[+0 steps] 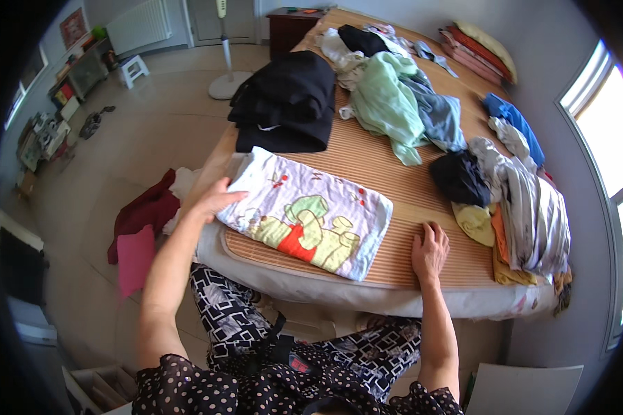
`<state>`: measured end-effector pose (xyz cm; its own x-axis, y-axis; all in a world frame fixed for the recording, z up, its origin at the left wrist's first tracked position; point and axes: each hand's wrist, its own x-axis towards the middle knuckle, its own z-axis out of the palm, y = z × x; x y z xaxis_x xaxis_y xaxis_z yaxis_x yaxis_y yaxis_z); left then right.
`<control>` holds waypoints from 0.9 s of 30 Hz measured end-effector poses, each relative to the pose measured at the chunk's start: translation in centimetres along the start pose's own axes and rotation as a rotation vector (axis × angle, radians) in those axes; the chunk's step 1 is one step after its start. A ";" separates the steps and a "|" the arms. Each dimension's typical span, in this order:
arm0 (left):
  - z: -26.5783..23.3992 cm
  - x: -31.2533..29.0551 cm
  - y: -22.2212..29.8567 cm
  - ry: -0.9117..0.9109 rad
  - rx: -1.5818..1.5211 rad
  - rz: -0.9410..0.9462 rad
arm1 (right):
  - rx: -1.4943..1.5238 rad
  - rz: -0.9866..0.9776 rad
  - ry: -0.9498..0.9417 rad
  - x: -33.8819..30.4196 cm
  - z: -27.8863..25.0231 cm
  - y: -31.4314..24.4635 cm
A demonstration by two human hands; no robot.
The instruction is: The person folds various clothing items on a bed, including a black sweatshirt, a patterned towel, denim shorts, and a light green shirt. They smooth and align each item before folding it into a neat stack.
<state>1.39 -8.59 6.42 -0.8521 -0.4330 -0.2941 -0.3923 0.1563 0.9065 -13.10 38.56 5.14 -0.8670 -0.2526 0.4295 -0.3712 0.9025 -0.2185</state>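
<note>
A folded towel (pixel 318 214), white and lilac with a cartoon print in green, yellow and red, lies flat on the striped bed mat (pixel 394 187). My left hand (pixel 214 200) touches the towel's left edge, thumb stretched over the cloth and apart from the fingers. To the right of the towel, my right hand (pixel 430 252) rests on the mat near the bed's front edge. Its fingers are spread and hold nothing. Beyond the towel sits a folded black garment (pixel 284 104) with a small white mark.
Rumpled clothes, including a light green garment (pixel 387 104), lie farther back. A pile with a striped grey garment (pixel 533 214) and a black cap-like item (pixel 459 178) is at right. Dark red cloth (pixel 142 214) and a pink piece (pixel 136 259) hang low at left. A fan stand (pixel 228 84) stands beyond.
</note>
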 end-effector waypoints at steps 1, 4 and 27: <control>0.6 -0.6 1.0 -0.130 -0.084 -0.048 | 0.012 -0.002 0.001 -0.1 -0.2 0.0; 2.0 -1.9 3.2 -0.321 -0.207 -0.102 | 0.018 -0.003 -0.007 -0.2 -0.3 -0.2; -3.0 2.6 4.9 0.712 1.157 0.619 | -0.012 -0.019 0.037 0.3 0.2 0.2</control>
<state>-1.75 -11.60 11.03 -0.7718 -0.3147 0.5525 -0.3822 0.9240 -0.0075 -13.54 38.58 5.03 -0.8469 -0.2574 0.4653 -0.3837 0.9016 -0.1996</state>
